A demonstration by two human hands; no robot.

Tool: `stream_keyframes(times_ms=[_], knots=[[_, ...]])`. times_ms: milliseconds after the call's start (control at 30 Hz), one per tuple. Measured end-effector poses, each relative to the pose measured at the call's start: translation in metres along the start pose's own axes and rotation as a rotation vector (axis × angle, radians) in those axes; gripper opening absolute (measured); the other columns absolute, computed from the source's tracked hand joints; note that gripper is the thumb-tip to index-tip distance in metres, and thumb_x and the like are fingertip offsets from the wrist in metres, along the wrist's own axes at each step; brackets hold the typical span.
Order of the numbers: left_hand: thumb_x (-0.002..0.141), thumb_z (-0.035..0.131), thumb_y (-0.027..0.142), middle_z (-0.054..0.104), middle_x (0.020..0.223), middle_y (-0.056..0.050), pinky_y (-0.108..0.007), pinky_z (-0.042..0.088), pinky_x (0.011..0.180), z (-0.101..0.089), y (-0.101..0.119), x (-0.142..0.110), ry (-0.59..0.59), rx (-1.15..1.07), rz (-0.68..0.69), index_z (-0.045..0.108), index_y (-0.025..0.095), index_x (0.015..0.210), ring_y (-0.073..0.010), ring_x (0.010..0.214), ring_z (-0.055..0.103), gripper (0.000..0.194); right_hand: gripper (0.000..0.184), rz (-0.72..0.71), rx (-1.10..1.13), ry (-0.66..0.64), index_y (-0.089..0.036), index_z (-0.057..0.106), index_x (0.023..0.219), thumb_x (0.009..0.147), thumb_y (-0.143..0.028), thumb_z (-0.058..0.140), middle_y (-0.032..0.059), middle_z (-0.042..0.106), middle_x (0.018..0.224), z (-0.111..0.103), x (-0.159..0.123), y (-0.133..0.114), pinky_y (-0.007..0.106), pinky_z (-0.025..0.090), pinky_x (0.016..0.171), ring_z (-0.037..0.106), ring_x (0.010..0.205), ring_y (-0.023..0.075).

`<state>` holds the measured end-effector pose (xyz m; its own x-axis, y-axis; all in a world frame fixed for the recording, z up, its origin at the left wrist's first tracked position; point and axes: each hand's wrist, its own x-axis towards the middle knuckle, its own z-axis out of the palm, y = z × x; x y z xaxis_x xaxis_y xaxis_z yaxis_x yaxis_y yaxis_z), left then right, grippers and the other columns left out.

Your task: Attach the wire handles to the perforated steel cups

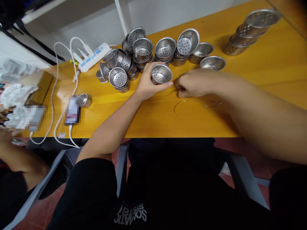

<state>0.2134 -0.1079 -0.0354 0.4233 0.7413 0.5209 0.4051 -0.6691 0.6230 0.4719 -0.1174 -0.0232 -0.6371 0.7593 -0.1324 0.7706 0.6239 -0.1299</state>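
Note:
My left hand (pixel 147 83) is wrapped around a small perforated metal cup (pixel 161 74), its mouth tipped towards me. Just to the right, my right hand (pixel 195 83) is closed with the fingers pinched, and a thin curved wire (pixel 173 92) sticks out from them. Most of that wire is hidden by the hand. On the table below lies another bent wire (pixel 179 104), with more thin wire (pixel 213 104) under my right forearm. A single perforated cup (pixel 213 63) stands just behind my right wrist.
Several stacked and tumbled metal cups (pixel 142 49) crowd the table's back; a tall leaning stack (pixel 247 33) stands at right. A power strip (pixel 94 57), white cables, a phone (pixel 72 111) and a lone cup (pixel 86 100) are on the left. Another person's arm (pixel 21 159) rests at far left.

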Motion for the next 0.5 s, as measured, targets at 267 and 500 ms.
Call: stream_keyframes(times_ms=[267, 500], knots=[[0.074, 0.066, 0.087, 0.058, 0.136, -0.008, -0.043, 0.05, 0.116, 0.004, -0.004, 0.001, 0.014, -0.051, -0.005, 0.039, 0.028, 0.14, -0.0247, 0.129, 0.063, 0.093, 0.03, -0.023, 0.409, 0.185, -0.022, 0.064, 0.11, 0.091, -0.045, 0.069, 0.0059, 0.07, 0.093, -0.016, -0.015, -0.002, 0.035, 0.045, 0.078, 0.058, 0.079, 0.0173], [0.09, 0.052, 0.079, 0.044, 0.155, -0.01, -0.041, 0.047, 0.123, 0.011, -0.02, 0.003, 0.012, -0.035, 0.03, 0.015, 0.035, 0.157, -0.0227, 0.146, 0.053, 0.088, 0.038, 0.049, 0.519, 0.351, -0.017, 0.063, 0.126, 0.103, -0.046, 0.054, 0.0124, 0.072, 0.106, -0.017, -0.021, -0.002, 0.033, 0.047, 0.082, 0.059, 0.086, 0.016]])
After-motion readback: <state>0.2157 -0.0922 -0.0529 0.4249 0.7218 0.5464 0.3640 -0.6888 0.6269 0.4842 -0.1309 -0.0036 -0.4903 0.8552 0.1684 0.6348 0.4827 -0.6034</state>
